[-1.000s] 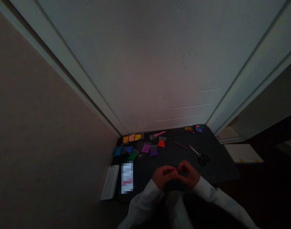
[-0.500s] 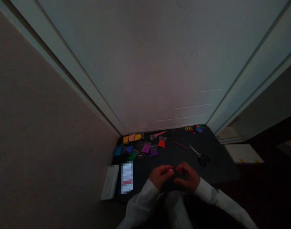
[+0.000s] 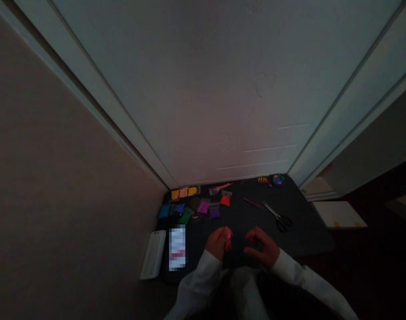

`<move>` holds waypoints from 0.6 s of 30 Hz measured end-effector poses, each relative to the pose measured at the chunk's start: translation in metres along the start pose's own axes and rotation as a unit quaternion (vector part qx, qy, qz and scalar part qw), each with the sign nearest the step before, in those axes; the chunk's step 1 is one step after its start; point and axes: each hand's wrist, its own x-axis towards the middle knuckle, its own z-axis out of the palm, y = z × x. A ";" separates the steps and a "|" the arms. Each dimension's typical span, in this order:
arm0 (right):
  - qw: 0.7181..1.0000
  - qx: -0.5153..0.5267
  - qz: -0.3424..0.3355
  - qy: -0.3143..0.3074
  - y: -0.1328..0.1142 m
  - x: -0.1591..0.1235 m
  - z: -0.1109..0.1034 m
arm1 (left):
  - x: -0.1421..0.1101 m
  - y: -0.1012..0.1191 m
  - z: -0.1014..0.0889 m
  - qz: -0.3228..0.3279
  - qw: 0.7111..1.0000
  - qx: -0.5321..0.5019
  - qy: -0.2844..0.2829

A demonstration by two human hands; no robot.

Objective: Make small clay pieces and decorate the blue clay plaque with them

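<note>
- Left hand (image 3: 216, 244): pinching pink lump (image 3: 228, 235) at the fingertips, just above table (image 3: 306, 240), near edge.
- Right hand (image 3: 265, 250): apart from left, fingers curled, thumb parted from them; can't tell if anything tiny is in it.
- Scissors (image 3: 279, 220) beyond right hand, blades pointing away; thin pink sticks (image 3: 252, 203) beside the tips.
- Farther left: red bag (image 3: 225, 201), purple bag (image 3: 215, 213), green bag (image 3: 185, 217).
- Far right corner: round multicolored thing (image 3: 278, 180).
- Left edge: long white object (image 3: 153, 255), pixelated rectangle (image 3: 177, 249) beside it.

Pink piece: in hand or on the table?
In hand: the pink piece shows within the curled left hand; the right hand is apart from it.
</note>
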 end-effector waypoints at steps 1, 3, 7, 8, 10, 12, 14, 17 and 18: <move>1.000 0.000 0.005 -0.002 0.000 0.000 0.000 | 0.001 -0.001 -0.001 0.002 1.000 -0.001 0.005; 1.000 0.000 0.015 -0.005 -0.001 0.000 -0.001 | 0.002 -0.002 -0.002 0.005 1.000 -0.002 0.014; 1.000 0.004 0.024 -0.005 0.000 0.000 -0.001 | 0.005 -0.004 -0.005 0.016 0.999 0.002 0.031; 1.000 0.004 0.026 -0.005 0.000 0.000 -0.001 | 0.005 -0.005 -0.006 0.019 0.999 0.003 0.035; 1.000 0.003 0.028 -0.007 0.000 0.000 -0.001 | 0.006 -0.005 -0.006 0.022 0.999 0.008 0.043; 1.000 0.003 0.029 -0.004 0.000 -0.001 -0.001 | 0.005 -0.004 -0.006 0.023 0.998 0.015 0.050; 1.000 0.002 0.031 -0.002 -0.001 -0.001 -0.001 | 0.004 -0.002 -0.005 0.022 0.998 0.025 0.054; 0.999 0.002 0.033 -0.003 -0.001 0.000 -0.001 | 0.002 0.001 -0.005 0.021 0.998 0.036 0.052; 0.999 0.003 0.033 -0.004 -0.001 0.000 -0.001 | 0.001 0.001 -0.004 0.022 0.998 0.039 0.050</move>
